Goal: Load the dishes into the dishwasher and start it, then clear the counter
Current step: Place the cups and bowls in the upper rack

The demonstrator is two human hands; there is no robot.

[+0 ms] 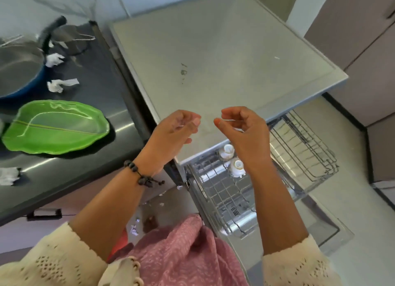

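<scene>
at six o'clock, above the pulled-out dishwasher rack, my left hand and right hand hover loosely curled, holding nothing. two white cups sit upside down in the rack beneath my right wrist. at nine o'clock, a green leaf plate lies on the dark counter among crumpled tissues.

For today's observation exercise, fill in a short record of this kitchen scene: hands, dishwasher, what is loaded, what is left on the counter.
left hand: loosely curled, holding nothing
right hand: loosely curled, holding nothing
dishwasher: door open, racks pulled out
loaded: two white cups upside down
counter: green leaf plate, pot, crumpled tissues
</scene>
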